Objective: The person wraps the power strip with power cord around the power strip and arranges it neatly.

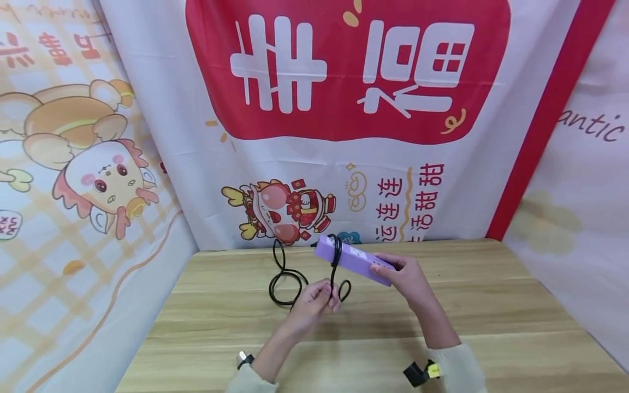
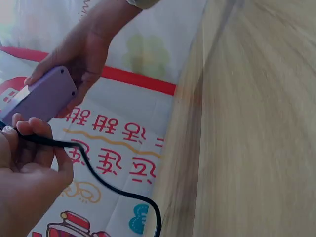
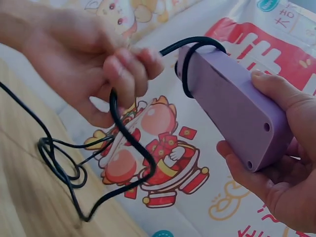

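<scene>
Purple strip (image 1: 361, 263), cord (image 3: 132, 139) in hands (image 1: 310, 303) (image 1: 407, 275) (apparent room beneath strip's edge)

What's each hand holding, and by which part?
Left hand pinches the black cord partway along; right hand grips the purple power strip by the end opposite the cord's wraps.

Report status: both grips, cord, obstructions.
Left grip pinching black cord. Right grip holding purple power strip. Cord wrapped around strip's free end. Slack cord on table; nothing visibly blocking.

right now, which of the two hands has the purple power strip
The right hand: it grips the purple power strip by one end, whereas the left hand pinches the black cord instead.
</scene>
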Tool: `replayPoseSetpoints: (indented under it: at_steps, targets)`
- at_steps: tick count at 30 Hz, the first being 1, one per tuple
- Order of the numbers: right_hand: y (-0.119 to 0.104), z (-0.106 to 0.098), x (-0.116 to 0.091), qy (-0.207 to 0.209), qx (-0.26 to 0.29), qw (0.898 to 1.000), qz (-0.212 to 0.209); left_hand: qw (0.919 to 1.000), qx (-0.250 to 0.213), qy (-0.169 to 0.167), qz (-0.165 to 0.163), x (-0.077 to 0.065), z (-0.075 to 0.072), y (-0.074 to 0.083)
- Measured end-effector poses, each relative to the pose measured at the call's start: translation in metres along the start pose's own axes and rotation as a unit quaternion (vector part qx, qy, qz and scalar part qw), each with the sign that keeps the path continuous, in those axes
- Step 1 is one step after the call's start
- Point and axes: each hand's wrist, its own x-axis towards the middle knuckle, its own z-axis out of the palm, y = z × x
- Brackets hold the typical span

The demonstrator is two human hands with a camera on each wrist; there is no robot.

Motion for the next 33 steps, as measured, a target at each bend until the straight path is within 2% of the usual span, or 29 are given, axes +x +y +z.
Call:
replayPoseSetpoints:
  at_steps: [1,2,3,5,7,12,17,18,19,20,21,23,24,27,28,30,33]
  targets:
    - [0.000,-0.001,-0.001,-0.005,0.000,1.000,-0.001,0.9980,0.061,0.012,0.008,0.001,-0.002,0.000]
    - [0.000,-0.002,-0.001,-0.011,0.000,1.000,-0.003,0.9915,0.126,0.025,0.019,0.001,-0.003,0.000]
    - [-0.001,-0.004,-0.002,-0.017,-0.001,1.000,-0.006,0.9817,0.185,0.035,0.028,0.002,-0.005,0.000]
    - [-0.002,-0.004,-0.002,-0.032,-0.003,0.999,-0.018,0.9546,0.291,0.045,0.043,0.001,-0.009,0.000]
    - [-0.003,-0.004,-0.002,-0.048,-0.005,0.998,-0.034,0.9285,0.365,0.040,0.059,0.001,-0.013,0.001]
    - [-0.002,-0.003,-0.002,-0.098,-0.009,0.992,-0.082,0.8779,0.473,0.022,0.073,-0.001,-0.021,0.003]
    - [0.003,-0.005,-0.002,-0.127,-0.044,0.984,-0.119,0.8205,0.566,0.038,0.069,-0.005,-0.029,0.004]
    - [0.004,-0.006,-0.002,-0.132,-0.054,0.982,-0.126,0.8148,0.575,0.042,0.061,-0.006,-0.031,0.004]
    - [0.005,-0.007,-0.002,-0.139,-0.064,0.979,-0.132,0.8121,0.580,0.044,0.047,-0.007,-0.032,0.005]
    - [0.005,-0.008,-0.003,-0.147,-0.071,0.977,-0.138,0.8138,0.579,0.045,0.031,-0.009,-0.034,0.005]
    - [0.005,-0.008,-0.003,-0.158,-0.077,0.973,-0.146,0.8206,0.570,0.045,0.014,-0.010,-0.035,0.006]
    - [0.004,-0.009,-0.002,-0.184,-0.086,0.965,-0.164,0.8270,0.561,0.038,-0.004,-0.012,-0.040,0.008]
    - [0.004,-0.009,-0.002,-0.196,-0.092,0.961,-0.171,0.8341,0.551,0.032,-0.012,-0.012,-0.042,0.009]
    - [0.001,-0.008,-0.003,-0.220,-0.106,0.951,-0.188,0.8474,0.530,0.025,-0.007,-0.010,-0.048,0.012]
    - [0.001,-0.008,-0.004,-0.223,-0.114,0.949,-0.189,0.8495,0.527,0.026,0.001,-0.009,-0.050,0.012]
    - [0.000,-0.007,-0.005,-0.227,-0.131,0.947,-0.187,0.8619,0.506,0.035,0.003,-0.008,-0.053,0.013]
    - [-0.002,-0.004,-0.008,-0.230,-0.156,0.943,-0.183,0.8651,0.499,0.046,0.006,-0.007,-0.055,0.012]
